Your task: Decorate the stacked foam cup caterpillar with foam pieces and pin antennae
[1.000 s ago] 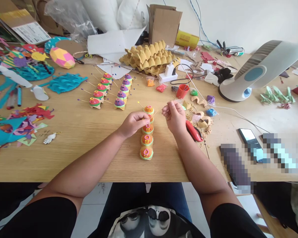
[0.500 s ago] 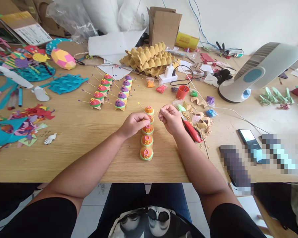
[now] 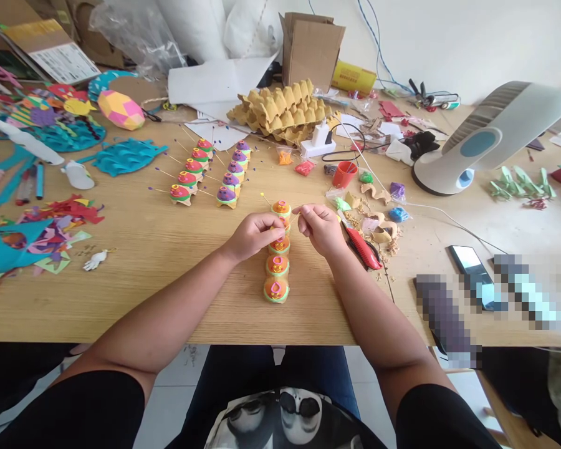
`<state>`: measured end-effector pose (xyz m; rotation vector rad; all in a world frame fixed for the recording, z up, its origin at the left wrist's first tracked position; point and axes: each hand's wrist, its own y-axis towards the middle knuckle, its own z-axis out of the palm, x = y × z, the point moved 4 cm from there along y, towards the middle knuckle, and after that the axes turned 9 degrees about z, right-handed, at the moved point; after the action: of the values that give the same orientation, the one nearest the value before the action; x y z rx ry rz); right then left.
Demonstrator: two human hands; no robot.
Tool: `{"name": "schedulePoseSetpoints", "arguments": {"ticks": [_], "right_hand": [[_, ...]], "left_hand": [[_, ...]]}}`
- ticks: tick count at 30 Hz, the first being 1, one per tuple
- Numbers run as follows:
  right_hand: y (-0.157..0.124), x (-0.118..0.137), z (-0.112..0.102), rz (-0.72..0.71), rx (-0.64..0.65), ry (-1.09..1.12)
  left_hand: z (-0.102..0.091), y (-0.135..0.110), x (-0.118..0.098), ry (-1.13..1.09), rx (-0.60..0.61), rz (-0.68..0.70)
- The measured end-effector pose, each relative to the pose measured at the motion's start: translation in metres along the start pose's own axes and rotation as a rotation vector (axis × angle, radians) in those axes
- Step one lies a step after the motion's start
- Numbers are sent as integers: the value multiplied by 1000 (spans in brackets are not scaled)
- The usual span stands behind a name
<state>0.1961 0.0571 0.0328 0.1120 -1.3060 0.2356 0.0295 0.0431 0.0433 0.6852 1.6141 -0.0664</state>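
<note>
An egg-carton strip with orange clay domes (image 3: 277,265), pale green edging and small faces stands on the table before me, pointing away. My left hand (image 3: 257,234) is closed in a pinch at the strip's left side, its fingertips hiding part of the domes near the far end. On the other side, my right hand (image 3: 318,226) pinches a thin wooden stick (image 3: 295,214), whose end points toward the strip. One yellow-tipped stick (image 3: 264,197) juts out from the farthest dome. Farther left stand similar strips, red-domed (image 3: 187,178) and purple-domed (image 3: 231,179), with blue-tipped sticks.
A red-handled tool (image 3: 364,248) lies by my right wrist among carton scraps. Beyond are a red cup (image 3: 345,174), bagged clay (image 3: 304,167) and stacked egg trays (image 3: 280,109). A white fan-like device (image 3: 481,140) and phone (image 3: 472,274) are right; paper scraps (image 3: 37,240) lie left.
My right hand has dropped slightly and its fingers have turned inward, with the stick now nearer the strip's far end. My left hand has barely moved.
</note>
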Motion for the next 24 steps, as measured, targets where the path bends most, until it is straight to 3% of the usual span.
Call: {"name": "schedulePoseSetpoints", "arguments": {"ticks": [10, 24], "right_hand": [[-2, 2, 3, -28, 19, -36], [-11, 13, 10, -147, -107, -270]], "left_hand": [[2, 1, -2, 8, 15, 11], [5, 1, -6, 2, 36, -8]]}}
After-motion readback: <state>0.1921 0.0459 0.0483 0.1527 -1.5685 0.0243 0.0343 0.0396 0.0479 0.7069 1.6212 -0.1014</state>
